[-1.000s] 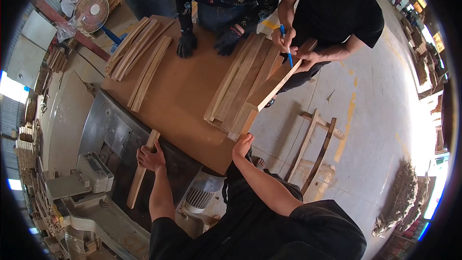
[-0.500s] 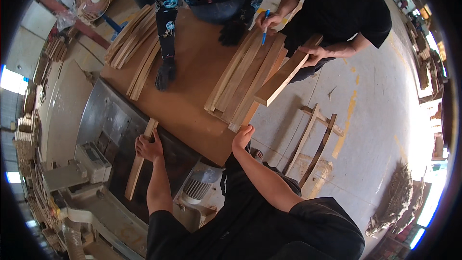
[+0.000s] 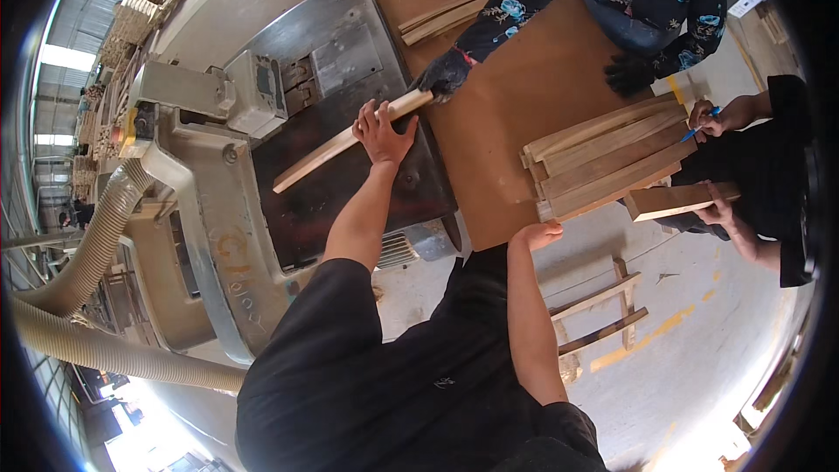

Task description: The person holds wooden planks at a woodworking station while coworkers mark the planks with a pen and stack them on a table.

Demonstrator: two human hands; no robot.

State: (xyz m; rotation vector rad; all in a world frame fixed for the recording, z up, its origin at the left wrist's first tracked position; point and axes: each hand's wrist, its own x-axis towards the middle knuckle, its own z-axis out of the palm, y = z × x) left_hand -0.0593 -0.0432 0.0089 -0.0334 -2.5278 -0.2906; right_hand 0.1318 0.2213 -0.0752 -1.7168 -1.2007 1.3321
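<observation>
My left hand lies with its fingers spread on a narrow wooden strip, over the dark metal bed of a machine. A co-worker's dark-gloved hand is at the strip's far end, beside the brown tabletop. My right hand rests at the table's near edge, by the end of a row of wooden boards; its fingers look stretched out and close together, and are partly hidden. On the right, another person holds a blue pen over the boards and a thick wooden piece in the other hand.
More curved wooden strips lie at the table's far left. The machine's pale housing and ribbed hoses stand on my left. A wooden frame lies on the floor at right.
My view has turned left, toward the machine. The co-worker's gloved hand has come from the tabletop to the strip's end. My left hand's fingers have spread from around the strip.
</observation>
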